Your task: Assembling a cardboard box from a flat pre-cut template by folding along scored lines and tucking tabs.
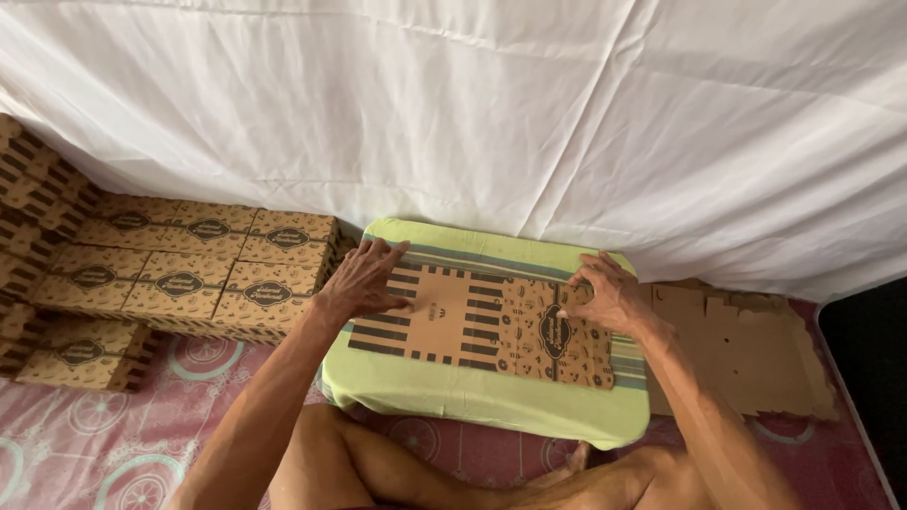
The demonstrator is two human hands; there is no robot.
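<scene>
Both grips are flat and spread wide, closed on nothing: the left hand (364, 280) presses palm-down on the striped left end of the flat, unfolded brown cardboard box blank printed with dark bars and a dark oval emblem (477, 326), and the right hand (609, 297) bears down with its fingertips on the blank's upper right corner. That blank lies lengthwise across the small low desk draped in a pale green striped cloth (491, 401), directly in front of the person's crossed legs.

To my mind, the fold will come out clean if each hand sits right beside a scored crease, one pinning the panel flat while the other lifts its neighbour, so the board bends on the line and not across the print. Keeping the blank square to the desk edge should help the flaps meet.

On the left, a stack of assembled brown printed boxes (203, 274) rests on the pink patterned floor mat (76, 444). To the right, a pile of plain brown cardboard blanks (746, 349) lies just beside the desk. A white sheet (472, 104) hangs behind.
</scene>
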